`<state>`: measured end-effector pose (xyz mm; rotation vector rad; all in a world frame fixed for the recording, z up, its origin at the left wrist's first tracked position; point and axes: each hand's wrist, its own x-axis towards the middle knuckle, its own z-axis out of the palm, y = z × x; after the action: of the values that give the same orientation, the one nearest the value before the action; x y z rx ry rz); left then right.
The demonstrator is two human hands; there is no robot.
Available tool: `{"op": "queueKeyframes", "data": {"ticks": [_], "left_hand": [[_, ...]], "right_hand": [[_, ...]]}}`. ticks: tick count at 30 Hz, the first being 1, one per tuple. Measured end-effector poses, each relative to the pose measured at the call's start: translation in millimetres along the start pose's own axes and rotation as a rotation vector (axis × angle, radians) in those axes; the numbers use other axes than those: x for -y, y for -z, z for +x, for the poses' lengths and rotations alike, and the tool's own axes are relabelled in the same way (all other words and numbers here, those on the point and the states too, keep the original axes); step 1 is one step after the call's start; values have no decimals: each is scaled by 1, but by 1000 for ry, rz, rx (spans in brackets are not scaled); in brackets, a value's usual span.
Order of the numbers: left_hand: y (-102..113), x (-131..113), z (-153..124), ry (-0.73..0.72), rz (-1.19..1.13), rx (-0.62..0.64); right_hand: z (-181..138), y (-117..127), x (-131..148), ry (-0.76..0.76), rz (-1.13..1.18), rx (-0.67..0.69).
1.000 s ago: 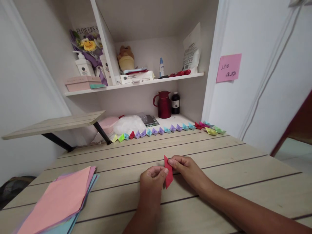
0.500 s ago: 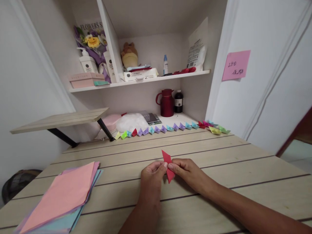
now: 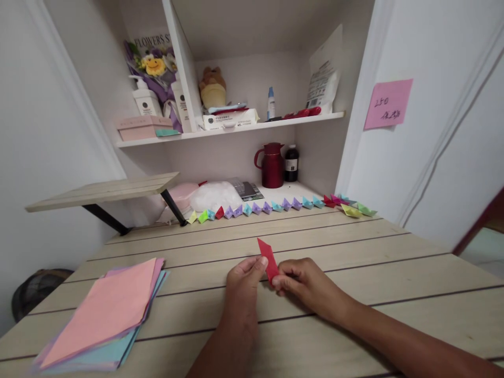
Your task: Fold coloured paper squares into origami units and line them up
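Observation:
A small folded red paper piece [image 3: 268,257] stands up between my two hands over the wooden table [image 3: 354,262]. My left hand [image 3: 243,283] pinches its left side with thumb and fingers closed. My right hand [image 3: 301,281] pinches its lower end, fingers curled. Both hands rest near the middle of the table. A stack of coloured paper sheets [image 3: 106,312], pink on top, lies at the front left.
A row of several small folded paper boats [image 3: 275,206] in many colours lines the table's far edge. Behind it stand a red jug [image 3: 271,167], a dark bottle [image 3: 292,164] and a white bag [image 3: 214,197]. A shelf [image 3: 236,128] holds boxes and bottles. A pink note [image 3: 388,104] hangs on the wall.
The red piece has tilted and turned between my fingers; my right hand has slid down to its lower end. The camera has shifted slightly.

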<state>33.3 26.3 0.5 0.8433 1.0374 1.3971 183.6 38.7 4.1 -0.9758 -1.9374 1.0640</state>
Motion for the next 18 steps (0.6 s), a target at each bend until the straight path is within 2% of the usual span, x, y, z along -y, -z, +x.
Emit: {"op": "queueKeyframes", "data": {"ticks": [4, 6, 8, 10, 12, 15, 18], "left_hand": [[2, 0, 6, -59, 199, -64], [3, 0, 8, -223, 460, -114], [4, 1, 8, -488, 779, -137], [4, 1, 6, -734, 1045, -108], [2, 1, 2, -884, 1214, -64], [-2, 0, -3, -1003, 1341, -9], [-7, 0, -5, -1079, 1410, 57]], "right_hand": [[3, 11, -10, -22, 74, -32], [4, 19, -13, -38, 119, -132], [2, 27, -14, -37, 87, -220], [0, 31, -12, 9, 4, -252], [-2, 32, -8, 71, -95, -263], [-4, 29, -5, 163, -308, -263], [-6, 25, -6, 241, -570, -199]]}}
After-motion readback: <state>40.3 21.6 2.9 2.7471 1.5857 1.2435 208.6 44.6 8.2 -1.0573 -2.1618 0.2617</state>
